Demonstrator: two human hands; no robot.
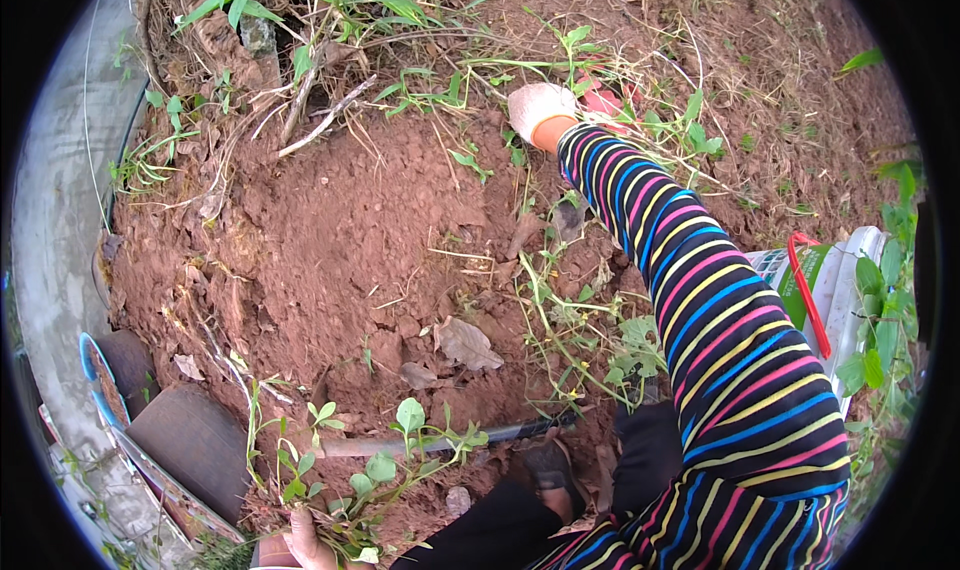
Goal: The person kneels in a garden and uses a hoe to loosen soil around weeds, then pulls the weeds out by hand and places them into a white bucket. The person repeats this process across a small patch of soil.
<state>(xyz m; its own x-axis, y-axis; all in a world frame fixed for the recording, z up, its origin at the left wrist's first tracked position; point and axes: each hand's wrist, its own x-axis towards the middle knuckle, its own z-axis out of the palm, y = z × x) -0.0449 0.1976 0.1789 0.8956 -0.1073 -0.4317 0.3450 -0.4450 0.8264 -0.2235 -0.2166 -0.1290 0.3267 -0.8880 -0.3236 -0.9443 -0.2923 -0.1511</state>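
My left hand (306,541), bare, is at the bottom edge of the head view. It grips a bunch of leafy green seedlings (379,471), some with soil about their bases. My right hand (541,110) wears a pale knitted work glove with an orange cuff and reaches far forward over the ground. Its fingers are hidden, so their grip cannot be seen. Beside it lies something pinkish red (601,98), partly covered by weeds and stems. Between the hands spreads bare, loose reddish soil (360,225).
A white bucket (846,270) with a red handle stands at the right. Dark round pots (191,439) are at lower left, by a concrete strip (56,172). A grey and black pole (450,441) lies before my shoe (553,469). Dry sticks (328,116) and vines (555,330) litter the soil.
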